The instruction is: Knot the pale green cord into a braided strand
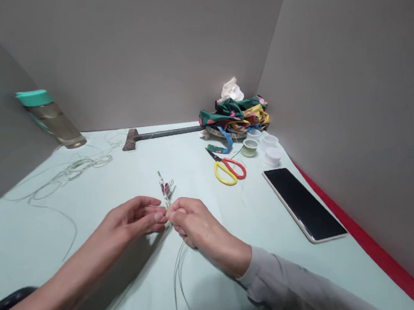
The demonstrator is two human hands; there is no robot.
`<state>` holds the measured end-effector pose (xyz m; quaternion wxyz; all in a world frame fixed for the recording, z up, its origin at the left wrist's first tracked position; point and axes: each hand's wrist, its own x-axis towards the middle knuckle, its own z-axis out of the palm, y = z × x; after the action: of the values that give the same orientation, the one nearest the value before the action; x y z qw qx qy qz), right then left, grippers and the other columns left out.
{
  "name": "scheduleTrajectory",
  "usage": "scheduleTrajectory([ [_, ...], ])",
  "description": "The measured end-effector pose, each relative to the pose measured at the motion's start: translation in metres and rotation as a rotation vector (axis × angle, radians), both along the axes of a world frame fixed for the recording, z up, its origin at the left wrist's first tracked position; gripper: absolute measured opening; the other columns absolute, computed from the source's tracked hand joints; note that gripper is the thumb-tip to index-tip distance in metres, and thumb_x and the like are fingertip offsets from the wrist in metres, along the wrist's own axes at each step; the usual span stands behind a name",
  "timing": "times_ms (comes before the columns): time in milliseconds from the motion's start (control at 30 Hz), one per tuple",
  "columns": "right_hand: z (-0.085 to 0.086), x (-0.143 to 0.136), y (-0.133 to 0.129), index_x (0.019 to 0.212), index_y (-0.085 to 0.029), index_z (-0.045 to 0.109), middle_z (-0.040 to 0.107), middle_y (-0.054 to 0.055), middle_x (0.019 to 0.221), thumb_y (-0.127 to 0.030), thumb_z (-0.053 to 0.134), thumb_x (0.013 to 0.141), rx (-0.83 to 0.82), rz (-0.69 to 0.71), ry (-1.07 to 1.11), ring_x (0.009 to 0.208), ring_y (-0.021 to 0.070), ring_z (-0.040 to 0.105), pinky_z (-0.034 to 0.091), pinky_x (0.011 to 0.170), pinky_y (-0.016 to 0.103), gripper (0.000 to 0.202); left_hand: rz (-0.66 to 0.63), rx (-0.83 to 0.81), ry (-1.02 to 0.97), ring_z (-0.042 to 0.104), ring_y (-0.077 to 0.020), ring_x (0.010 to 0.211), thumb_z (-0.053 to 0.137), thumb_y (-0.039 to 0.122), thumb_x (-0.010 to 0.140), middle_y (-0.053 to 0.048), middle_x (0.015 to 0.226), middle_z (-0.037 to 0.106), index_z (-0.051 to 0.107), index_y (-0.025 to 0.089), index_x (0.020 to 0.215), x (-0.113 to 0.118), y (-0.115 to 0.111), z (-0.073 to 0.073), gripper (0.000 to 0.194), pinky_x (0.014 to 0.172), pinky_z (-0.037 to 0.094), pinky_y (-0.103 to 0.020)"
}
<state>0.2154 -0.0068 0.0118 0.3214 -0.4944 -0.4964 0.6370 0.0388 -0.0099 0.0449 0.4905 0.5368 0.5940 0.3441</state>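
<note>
Near the middle of the table, a small braided cord piece (165, 188) with a dark reddish part and a loose tip points away from me. My right hand (196, 220) pinches thin pale green cords at its near end. My left hand (137, 216) meets it from the left, thumb and fingers closing on the same cords; the exact grip is partly hidden. Loose cord ends (178, 271) trail from under my hands toward the front edge.
A tangle of thin cord (79, 169) lies left, below a leaning green-lidded bottle (57, 121). Behind is a hammer (167, 133). To the right are scissors (226, 168), thread spools (249, 147), patterned cloth (241, 112), crumpled tissue (231, 89) and a phone (304, 204). Grey partitions (144, 53) enclose the table.
</note>
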Motion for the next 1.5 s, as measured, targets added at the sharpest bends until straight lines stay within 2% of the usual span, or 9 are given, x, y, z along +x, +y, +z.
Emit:
scheduleTrajectory([
  [100,0.0,0.001,0.0,0.078,-0.021,0.058,0.047,-0.006,0.065,-0.016,0.059,0.094,-0.03,-0.008,0.034,0.055,0.0102,0.037,0.027,0.052,0.024,0.016,-0.051,-0.109,-0.061,0.072,-0.0266,0.08,0.09,0.045,0.075,-0.007,0.085,0.079,0.08,0.02,0.09,0.006,0.008,-0.007,0.031,0.075,0.057,-0.037],
  [233,0.003,0.005,-0.003,0.075,-0.022,0.054,0.046,-0.005,0.065,-0.021,0.059,0.091,-0.074,0.003,0.087,0.055,0.0107,0.034,0.025,0.052,0.026,0.016,-0.113,-0.217,-0.129,0.065,-0.0201,0.067,0.091,0.038,0.076,-0.003,0.075,0.073,0.078,0.017,0.084,0.001,0.014,-0.009,0.026,0.07,0.056,-0.036],
  [367,0.004,0.007,-0.003,0.077,-0.022,0.054,0.045,-0.006,0.064,-0.023,0.06,0.09,-0.117,0.008,0.111,0.053,0.0101,0.032,0.023,0.05,0.026,0.014,-0.124,-0.278,-0.182,0.059,-0.0136,0.058,0.08,0.033,0.097,0.005,0.071,0.065,0.072,0.017,0.088,0.001,0.017,-0.013,0.02,0.061,0.055,-0.03],
  [500,0.002,0.006,-0.001,0.079,-0.022,0.054,0.042,-0.008,0.061,-0.024,0.056,0.093,-0.156,0.007,0.12,0.05,0.009,0.028,0.019,0.047,0.026,0.014,-0.06,-0.295,-0.257,0.039,-0.0087,0.045,0.069,0.038,0.107,0.011,0.06,0.044,0.067,0.018,0.086,0.004,0.013,-0.021,0.029,0.044,0.037,-0.022],
  [600,0.003,0.005,-0.002,0.08,-0.022,0.052,0.042,-0.008,0.063,-0.024,0.054,0.095,-0.151,0.016,0.141,0.05,0.0082,0.028,0.018,0.046,0.025,0.015,-0.007,-0.264,-0.304,0.031,-0.0088,0.045,0.068,0.035,0.107,0.013,0.057,0.035,0.066,0.018,0.082,0.008,0.008,-0.024,0.03,0.043,0.028,-0.022],
  [833,-0.003,0.003,0.002,0.076,-0.022,0.051,0.045,-0.008,0.062,-0.025,0.055,0.097,-0.129,0.039,0.122,0.046,0.0065,0.026,0.017,0.044,0.025,0.021,0.004,-0.301,-0.361,0.025,-0.0061,0.043,0.072,0.028,0.104,0.012,0.058,0.044,0.063,0.017,0.077,0.013,0.007,-0.027,0.03,0.04,0.022,-0.02],
  [1033,-0.009,0.007,0.0,0.078,-0.024,0.055,0.03,-0.012,0.051,-0.026,0.062,0.095,-0.153,0.029,0.096,0.042,0.0071,0.019,0.013,0.044,0.025,0.019,0.02,-0.36,-0.406,0.025,-0.0054,0.04,0.073,0.028,0.105,0.014,0.056,0.038,0.059,0.018,0.073,0.012,0.007,-0.031,0.037,0.038,0.025,-0.019],
  [1267,-0.006,0.009,-0.002,0.085,-0.023,0.058,0.028,-0.014,0.046,-0.028,0.056,0.1,-0.206,-0.014,0.144,0.04,0.0071,0.014,0.013,0.041,0.023,0.016,0.006,-0.371,-0.444,0.022,-0.006,0.04,0.073,0.026,0.105,0.015,0.052,0.033,0.059,0.018,0.069,0.011,0.009,-0.032,0.039,0.039,0.023,-0.019],
  [1500,0.001,0.007,-0.002,0.086,-0.021,0.053,0.052,-0.009,0.064,-0.029,0.058,0.1,-0.262,-0.078,0.23,0.044,0.0034,0.018,0.013,0.04,0.018,0.016,0.021,-0.365,-0.476,0.017,-0.0053,0.043,0.082,0.028,0.092,0.015,0.047,0.031,0.061,0.018,0.068,0.012,0.008,-0.029,0.033,0.043,0.018,-0.02],
])
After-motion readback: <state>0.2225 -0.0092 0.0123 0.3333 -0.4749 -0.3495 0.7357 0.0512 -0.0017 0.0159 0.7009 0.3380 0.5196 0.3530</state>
